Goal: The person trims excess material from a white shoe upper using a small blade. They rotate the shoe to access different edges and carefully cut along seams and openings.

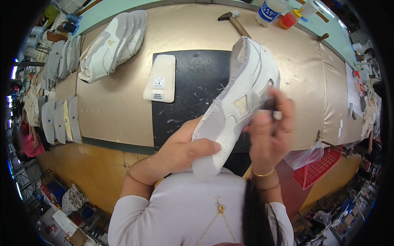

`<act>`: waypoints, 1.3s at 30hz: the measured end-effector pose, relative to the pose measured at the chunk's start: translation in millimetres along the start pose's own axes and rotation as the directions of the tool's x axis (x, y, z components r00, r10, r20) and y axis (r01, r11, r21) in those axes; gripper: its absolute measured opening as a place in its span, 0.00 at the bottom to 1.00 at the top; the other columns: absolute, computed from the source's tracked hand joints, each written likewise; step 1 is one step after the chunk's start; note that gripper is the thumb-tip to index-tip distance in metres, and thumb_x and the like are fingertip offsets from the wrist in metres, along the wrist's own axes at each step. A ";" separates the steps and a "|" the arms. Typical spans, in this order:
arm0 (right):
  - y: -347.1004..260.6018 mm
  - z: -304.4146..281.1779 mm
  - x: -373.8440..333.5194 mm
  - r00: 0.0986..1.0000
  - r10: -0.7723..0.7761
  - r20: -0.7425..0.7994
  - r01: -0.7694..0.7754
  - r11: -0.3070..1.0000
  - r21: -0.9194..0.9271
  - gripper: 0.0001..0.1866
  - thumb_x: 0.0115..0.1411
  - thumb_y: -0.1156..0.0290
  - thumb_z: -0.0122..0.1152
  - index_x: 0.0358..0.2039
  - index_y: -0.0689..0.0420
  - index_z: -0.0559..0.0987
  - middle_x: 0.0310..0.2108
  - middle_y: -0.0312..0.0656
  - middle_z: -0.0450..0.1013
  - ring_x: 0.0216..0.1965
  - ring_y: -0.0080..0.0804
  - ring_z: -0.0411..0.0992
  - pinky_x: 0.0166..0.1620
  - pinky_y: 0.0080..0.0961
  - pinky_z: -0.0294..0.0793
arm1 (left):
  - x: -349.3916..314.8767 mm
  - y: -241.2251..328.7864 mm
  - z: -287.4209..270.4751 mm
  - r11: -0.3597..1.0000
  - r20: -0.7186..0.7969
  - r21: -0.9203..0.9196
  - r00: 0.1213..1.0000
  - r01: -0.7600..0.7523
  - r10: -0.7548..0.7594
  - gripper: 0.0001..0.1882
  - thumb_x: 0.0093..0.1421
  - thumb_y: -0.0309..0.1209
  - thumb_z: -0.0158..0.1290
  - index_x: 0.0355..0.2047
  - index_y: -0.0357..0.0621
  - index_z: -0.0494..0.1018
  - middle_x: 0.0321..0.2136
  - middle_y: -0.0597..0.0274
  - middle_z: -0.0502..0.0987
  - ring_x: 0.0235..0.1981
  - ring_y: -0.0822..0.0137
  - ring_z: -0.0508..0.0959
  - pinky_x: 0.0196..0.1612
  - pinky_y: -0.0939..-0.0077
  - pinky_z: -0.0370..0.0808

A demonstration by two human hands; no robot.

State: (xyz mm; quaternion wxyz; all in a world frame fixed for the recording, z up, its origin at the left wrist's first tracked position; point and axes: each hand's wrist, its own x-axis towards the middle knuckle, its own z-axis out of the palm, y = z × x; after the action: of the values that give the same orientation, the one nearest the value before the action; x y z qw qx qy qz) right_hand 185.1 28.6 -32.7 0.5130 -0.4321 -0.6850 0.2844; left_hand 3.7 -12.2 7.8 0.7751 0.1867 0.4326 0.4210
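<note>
A white and grey shoe upper (256,67) is held up, tilted, over the black mat (191,82). My left hand (184,149) is closed round its lower end, thumb on top. At the upper's right side, my right hand (271,133) is closed on a small dark tool (269,105) with a pale end. Motion blurs these fingers, so the tool's kind and whether it touches the upper cannot be told. A cream padded shoe tongue (162,74) with a printed label lies across the mat's left edge.
Several stacked shoe uppers (113,43) lie at the far left of the tan table (111,110). Stacked grey pieces (61,61) are farther left. A hammer (238,25), a clear bottle (271,12) and a red squeeze bottle (289,19) stand or lie at the back. A red basket (318,166) hangs low right.
</note>
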 end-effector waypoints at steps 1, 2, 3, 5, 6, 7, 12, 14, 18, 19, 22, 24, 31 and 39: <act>-0.8 -2.6 -2.4 0.990 0.115 -0.076 -0.103 0.984 0.146 0.23 0.66 0.73 0.53 0.61 0.64 0.64 0.36 0.39 0.66 0.20 0.17 0.60 0.23 0.14 0.58 | 1.7 0.4 9.0 1.000 -0.032 0.023 0.999 0.001 -0.001 0.39 0.45 0.27 0.51 0.60 0.23 0.59 0.52 0.37 0.72 0.50 0.51 0.76 0.55 0.65 0.72; -4.7 -3.0 -3.6 0.979 0.165 -0.121 -0.127 0.953 0.276 0.25 0.68 0.72 0.50 0.63 0.64 0.61 0.39 0.40 0.64 0.18 0.15 0.58 0.22 0.13 0.55 | 5.4 -1.6 9.5 0.998 -0.021 -0.061 1.000 0.006 -0.007 0.41 0.44 0.29 0.51 0.61 0.23 0.57 0.53 0.36 0.71 0.52 0.50 0.76 0.57 0.64 0.71; -9.6 -1.9 -0.3 0.966 0.158 -0.206 -0.057 0.904 0.424 0.26 0.68 0.72 0.50 0.64 0.65 0.59 0.38 0.41 0.65 0.18 0.14 0.57 0.21 0.13 0.55 | 6.9 0.0 5.4 0.994 0.034 -0.106 0.999 0.010 -0.006 0.39 0.48 0.27 0.50 0.62 0.25 0.57 0.54 0.40 0.71 0.53 0.54 0.74 0.57 0.66 0.71; -11.2 -12.6 1.0 0.995 0.023 -0.095 0.006 0.956 0.294 0.23 0.63 0.74 0.59 0.57 0.65 0.69 0.37 0.40 0.68 0.22 0.18 0.62 0.26 0.14 0.61 | 8.4 7.2 -4.3 0.980 0.159 -0.195 0.987 0.036 -0.005 0.34 0.56 0.24 0.48 0.64 0.30 0.56 0.57 0.48 0.70 0.56 0.63 0.72 0.57 0.71 0.70; -11.6 -20.7 5.7 0.999 -0.050 0.019 0.046 0.988 0.147 0.22 0.59 0.76 0.63 0.54 0.65 0.73 0.37 0.40 0.69 0.24 0.20 0.65 0.27 0.15 0.65 | 4.6 13.4 -2.6 0.983 0.160 -0.182 0.987 0.033 -0.004 0.35 0.56 0.25 0.51 0.65 0.32 0.56 0.56 0.50 0.71 0.57 0.63 0.70 0.59 0.71 0.68; -14.4 -20.9 7.0 0.995 -0.034 0.091 0.028 0.997 0.071 0.21 0.55 0.79 0.66 0.50 0.63 0.76 0.34 0.41 0.71 0.25 0.22 0.67 0.28 0.16 0.67 | 4.0 13.1 -2.4 0.989 0.126 -0.146 0.992 -0.001 0.019 0.35 0.57 0.26 0.51 0.65 0.33 0.56 0.55 0.51 0.71 0.57 0.64 0.71 0.58 0.71 0.68; -21.5 -28.1 8.4 0.945 0.027 0.326 0.014 0.992 -0.123 0.23 0.51 0.81 0.67 0.50 0.54 0.80 0.29 0.39 0.72 0.24 0.28 0.70 0.27 0.21 0.70 | 3.6 8.7 -6.3 0.992 0.052 -0.044 0.991 -0.120 0.122 0.33 0.57 0.28 0.54 0.63 0.35 0.60 0.51 0.57 0.73 0.52 0.69 0.72 0.55 0.76 0.68; -29.4 -29.7 9.7 0.939 0.077 0.335 -0.021 0.986 -0.168 0.23 0.50 0.81 0.68 0.48 0.58 0.81 0.30 0.39 0.72 0.27 0.25 0.70 0.30 0.19 0.69 | 4.3 8.2 -5.5 0.994 0.035 -0.005 0.993 -0.112 0.112 0.32 0.57 0.29 0.55 0.61 0.35 0.62 0.49 0.58 0.73 0.50 0.70 0.73 0.53 0.78 0.68; -33.5 -30.9 11.6 0.931 0.086 0.355 -0.010 0.978 -0.210 0.23 0.48 0.82 0.68 0.48 0.59 0.81 0.29 0.38 0.72 0.28 0.25 0.70 0.30 0.18 0.68 | 3.3 6.1 -5.7 0.992 -0.002 0.024 0.993 -0.121 0.121 0.30 0.56 0.31 0.55 0.59 0.35 0.65 0.47 0.59 0.74 0.47 0.72 0.73 0.51 0.80 0.68; -33.6 -30.7 11.7 0.931 0.084 0.355 -0.009 0.978 -0.208 0.23 0.48 0.82 0.69 0.48 0.58 0.81 0.29 0.38 0.72 0.28 0.25 0.70 0.30 0.18 0.68 | 3.1 6.3 -5.7 0.992 -0.003 0.024 0.992 -0.124 0.124 0.30 0.56 0.31 0.55 0.59 0.35 0.65 0.47 0.59 0.74 0.47 0.71 0.73 0.51 0.80 0.68; -31.5 -30.6 12.6 0.930 0.051 0.363 0.023 0.980 -0.197 0.23 0.49 0.81 0.68 0.49 0.57 0.81 0.28 0.38 0.72 0.26 0.26 0.70 0.28 0.20 0.69 | 2.8 7.3 -5.2 0.992 -0.006 0.028 0.992 -0.127 0.127 0.31 0.56 0.32 0.54 0.60 0.35 0.64 0.48 0.58 0.74 0.47 0.71 0.74 0.52 0.79 0.68; -25.9 -32.0 13.0 0.925 -0.011 0.379 0.086 0.979 -0.183 0.23 0.52 0.79 0.68 0.50 0.56 0.79 0.28 0.39 0.72 0.22 0.30 0.71 0.24 0.24 0.71 | 2.3 9.0 -3.4 0.992 -0.007 0.037 0.993 -0.121 0.122 0.32 0.56 0.32 0.54 0.61 0.34 0.63 0.49 0.57 0.74 0.48 0.71 0.74 0.52 0.79 0.68; -24.4 -32.5 12.8 0.927 -0.029 0.374 0.102 0.979 -0.177 0.24 0.51 0.79 0.68 0.50 0.56 0.79 0.28 0.39 0.72 0.22 0.30 0.71 0.24 0.24 0.71 | 3.2 8.0 -4.3 0.990 0.011 0.027 0.991 -0.135 0.135 0.33 0.56 0.32 0.55 0.61 0.34 0.63 0.49 0.57 0.75 0.49 0.70 0.74 0.53 0.79 0.68; -32.8 -30.9 14.1 0.902 0.006 0.431 0.146 0.937 -0.318 0.22 0.49 0.83 0.67 0.47 0.57 0.82 0.28 0.39 0.73 0.27 0.27 0.72 0.30 0.22 0.71 | 5.6 2.4 -8.5 0.988 -0.006 0.073 0.991 -0.133 0.134 0.26 0.59 0.31 0.53 0.57 0.35 0.66 0.46 0.60 0.74 0.47 0.73 0.73 0.52 0.79 0.67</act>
State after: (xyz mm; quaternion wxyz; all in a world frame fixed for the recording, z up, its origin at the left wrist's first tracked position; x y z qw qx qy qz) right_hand 203.1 24.2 10.8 0.2781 -0.4168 -0.8345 0.2291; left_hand -3.0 -6.9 1.8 0.7355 0.2410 0.4382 0.4570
